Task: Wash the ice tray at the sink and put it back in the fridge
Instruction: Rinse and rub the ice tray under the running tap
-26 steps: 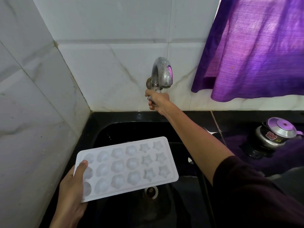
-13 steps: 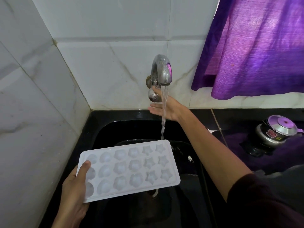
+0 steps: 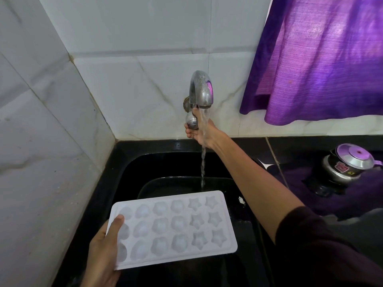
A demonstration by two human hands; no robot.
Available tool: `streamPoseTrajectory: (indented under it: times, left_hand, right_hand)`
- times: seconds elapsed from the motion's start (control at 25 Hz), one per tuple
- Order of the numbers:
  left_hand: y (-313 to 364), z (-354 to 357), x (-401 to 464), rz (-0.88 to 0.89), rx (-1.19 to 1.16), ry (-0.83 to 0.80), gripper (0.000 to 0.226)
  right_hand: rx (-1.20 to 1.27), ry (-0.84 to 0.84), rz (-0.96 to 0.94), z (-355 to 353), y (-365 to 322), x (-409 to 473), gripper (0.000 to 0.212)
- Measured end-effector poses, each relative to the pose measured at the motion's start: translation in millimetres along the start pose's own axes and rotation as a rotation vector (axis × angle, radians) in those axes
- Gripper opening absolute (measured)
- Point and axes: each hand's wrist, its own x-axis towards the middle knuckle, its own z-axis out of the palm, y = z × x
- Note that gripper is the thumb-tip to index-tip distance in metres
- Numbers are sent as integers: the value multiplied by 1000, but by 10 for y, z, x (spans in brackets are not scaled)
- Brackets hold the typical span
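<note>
A white ice tray (image 3: 176,226) with round and star-shaped moulds is held level over the black sink (image 3: 128,162). My left hand (image 3: 103,249) grips its left short end, thumb on top. My right hand (image 3: 202,130) reaches to the wall tap (image 3: 200,90), fingers wrapped around the round tap knob (image 3: 192,121) below the spout. A stream of water (image 3: 203,162) runs from the spout, passes in front of my right hand and falls into the sink just beyond the tray's far edge.
White marble-look tiles cover the back wall and the left wall, which meet in a corner beside the sink. A purple curtain (image 3: 319,59) hangs at the upper right. A steel pot with a lid (image 3: 348,162) stands on the black counter right of the sink.
The tap went from dry to running. My right hand shifted on the knob, and the stream has grown thicker. The tray has stayed almost still in my left hand.
</note>
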Motion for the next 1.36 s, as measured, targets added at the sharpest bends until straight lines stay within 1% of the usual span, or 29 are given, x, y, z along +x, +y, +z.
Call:
streamPoseTrajectory:
  times: [0.12,0.28,0.36,0.48,0.56,0.68,0.76,0.8,0.92,1.04,1.2,1.36]
  left_hand:
    - [-14,-8,21,-2,5,13,10]
    - [-25,-8,82,-20,-14,-12,11]
    - [-39,-5,117,-18,-24,-19,10]
    - [-47,1,148,-14,-32,-7,10]
    - [-40,6,144,-17,-33,-1,10]
    - [-18,28,143,-7,-48,10,16]
    - [25,83,156,10,-48,4,17]
    - [48,122,168,22,-48,1,17]
    - [99,261,215,42,-61,-6,17]
    - [133,385,251,50,-81,-37,17]
    - [151,488,262,63,-88,-55,11]
    - [129,486,312,59,-95,-35,10]
  right_hand:
    - [-8,-10,-5,-27,3,15,44]
    - [-11,6,-14,-22,40,47,44]
    - [-20,9,1,-22,34,48,47]
    - [25,1,33,-40,33,33,47]
    - [36,-21,57,-53,13,9,54]
    - [5,-67,87,-109,-17,-13,74]
    - [-19,-66,77,-180,-4,-35,78]
    - [12,-65,75,-210,5,-45,77]
    - [103,-71,100,-265,-41,-47,71]
    - [123,-73,94,-224,-142,-26,56]
    - [34,-31,77,-112,-188,21,30]
    - [-2,-7,73,-48,-193,22,18]
